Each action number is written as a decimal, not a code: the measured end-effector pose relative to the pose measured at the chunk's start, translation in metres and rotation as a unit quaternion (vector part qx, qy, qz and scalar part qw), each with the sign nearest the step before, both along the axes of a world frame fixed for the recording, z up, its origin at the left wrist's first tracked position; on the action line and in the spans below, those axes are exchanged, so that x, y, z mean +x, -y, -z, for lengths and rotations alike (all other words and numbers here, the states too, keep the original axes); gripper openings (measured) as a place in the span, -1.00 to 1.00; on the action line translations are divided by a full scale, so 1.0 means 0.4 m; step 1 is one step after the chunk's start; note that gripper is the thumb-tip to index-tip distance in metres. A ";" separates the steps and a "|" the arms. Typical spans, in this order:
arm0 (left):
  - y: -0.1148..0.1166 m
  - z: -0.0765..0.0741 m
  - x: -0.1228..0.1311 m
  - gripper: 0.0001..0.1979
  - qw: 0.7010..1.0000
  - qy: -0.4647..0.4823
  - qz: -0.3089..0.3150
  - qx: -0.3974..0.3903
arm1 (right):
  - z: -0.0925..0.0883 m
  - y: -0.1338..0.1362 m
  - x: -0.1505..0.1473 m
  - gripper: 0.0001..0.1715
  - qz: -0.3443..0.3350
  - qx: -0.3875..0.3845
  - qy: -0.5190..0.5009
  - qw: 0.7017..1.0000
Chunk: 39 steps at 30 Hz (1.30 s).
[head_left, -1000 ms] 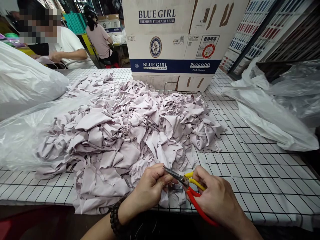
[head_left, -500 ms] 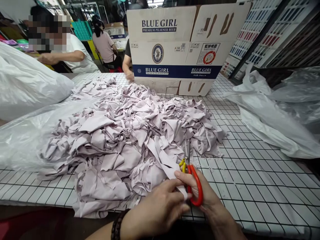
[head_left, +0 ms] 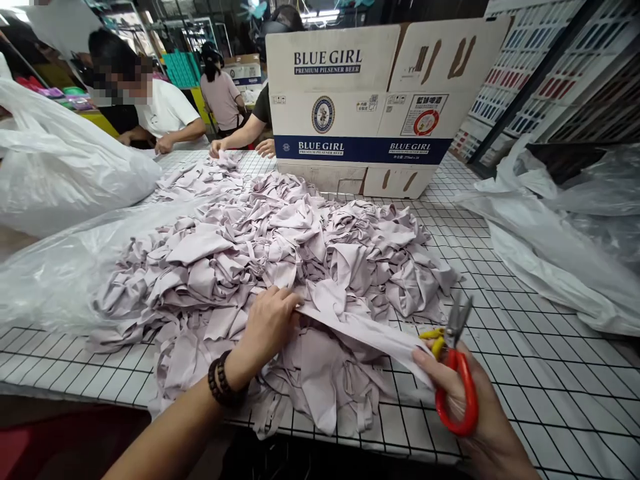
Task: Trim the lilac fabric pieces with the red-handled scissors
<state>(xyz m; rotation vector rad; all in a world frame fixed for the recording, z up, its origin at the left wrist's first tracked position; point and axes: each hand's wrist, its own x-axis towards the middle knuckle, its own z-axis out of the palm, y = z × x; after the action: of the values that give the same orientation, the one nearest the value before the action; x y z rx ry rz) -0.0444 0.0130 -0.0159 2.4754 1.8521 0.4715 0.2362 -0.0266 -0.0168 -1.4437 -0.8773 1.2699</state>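
Note:
A big heap of pale lilac fabric pieces (head_left: 280,260) covers the gridded white table (head_left: 530,373). My left hand (head_left: 267,323), with a dark bead bracelet on the wrist, pinches one end of a long lilac strip (head_left: 365,330) at the near edge of the heap. My right hand (head_left: 460,400) holds the strip's other end pulled taut and also grips red-handled scissors (head_left: 453,363), blades slightly apart and pointing up and away.
A large Blue Girl beer carton (head_left: 370,107) stands at the table's far side. Clear plastic bags lie at the left (head_left: 65,160) and right (head_left: 555,247). Across the table a seated person (head_left: 160,117) and another person's hands (head_left: 240,143) handle fabric; a third person (head_left: 220,93) sits farther back.
My hands have moved apart, stretching a fabric strip between them. The left hand went up into the heap; the right hand moved right with the scissors, which had been at the fabric.

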 end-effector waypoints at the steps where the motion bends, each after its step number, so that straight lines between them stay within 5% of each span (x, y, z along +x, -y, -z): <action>1: 0.018 -0.008 -0.004 -0.86 1.000 0.002 -0.001 0.024 | 0.007 -0.004 0.012 -0.57 0.029 0.007 0.006 1.000; 4: 0.059 -0.015 -0.016 -0.88 0.997 0.001 0.000 0.081 | 0.023 -0.015 0.033 -0.54 0.104 0.027 0.007 0.994; 9: 0.053 -0.006 -0.027 -0.84 0.999 -0.006 -0.018 0.041 | 0.010 -0.014 0.030 -0.58 0.157 0.063 -0.008 0.985; 12: 0.051 -0.054 -0.020 -0.85 0.990 0.057 0.010 0.129 | 0.000 -0.009 0.038 -0.61 0.188 0.061 -0.012 0.980; 16: 0.081 -0.138 0.022 -0.93 0.940 0.181 0.125 0.262 | 0.000 -0.015 0.053 -0.64 0.221 0.088 -0.018 0.971; 18: 0.097 -0.144 0.052 -0.91 0.946 0.222 0.136 0.193 | 0.006 -0.021 0.053 -0.62 0.207 0.094 -0.015 0.974; 21: 0.114 -0.094 0.087 -0.84 0.954 0.294 0.048 -0.017 | 0.020 -0.029 0.048 -0.60 0.167 0.099 -0.014 0.981; 23: 0.127 -0.045 0.097 -0.81 0.899 0.398 -0.010 -0.185 | 0.031 -0.030 0.045 -0.59 0.152 0.093 -0.021 0.984; 26: 0.157 0.008 0.095 -0.68 0.735 0.541 -0.018 -0.408 | 0.038 -0.031 0.039 -0.58 0.144 0.083 -0.029 0.986; 28: 0.177 0.018 0.087 -0.61 0.648 0.575 -0.008 -0.500 | 0.035 -0.031 0.033 -0.61 0.128 0.088 -0.027 0.988; 31: 0.194 0.012 0.075 -0.62 0.556 0.597 -0.026 -0.578 | 0.023 -0.032 0.022 -0.65 0.110 0.098 -0.023 0.989; 34: 0.198 0.010 0.070 -0.58 0.514 0.628 -0.042 -0.583 | 0.012 -0.032 0.014 -0.68 0.105 0.105 -0.025 0.989; 39: 0.202 0.024 0.070 -0.56 0.505 0.667 -0.001 -0.548 | -0.007 -0.034 0.006 -0.67 0.090 0.109 -0.030 0.990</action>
<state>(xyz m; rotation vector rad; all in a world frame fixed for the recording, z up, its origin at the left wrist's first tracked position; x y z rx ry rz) -0.0165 -0.0679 -0.0254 0.6233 0.8009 0.5932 0.2386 -0.0129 -0.0139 -1.2756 -0.7995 1.0429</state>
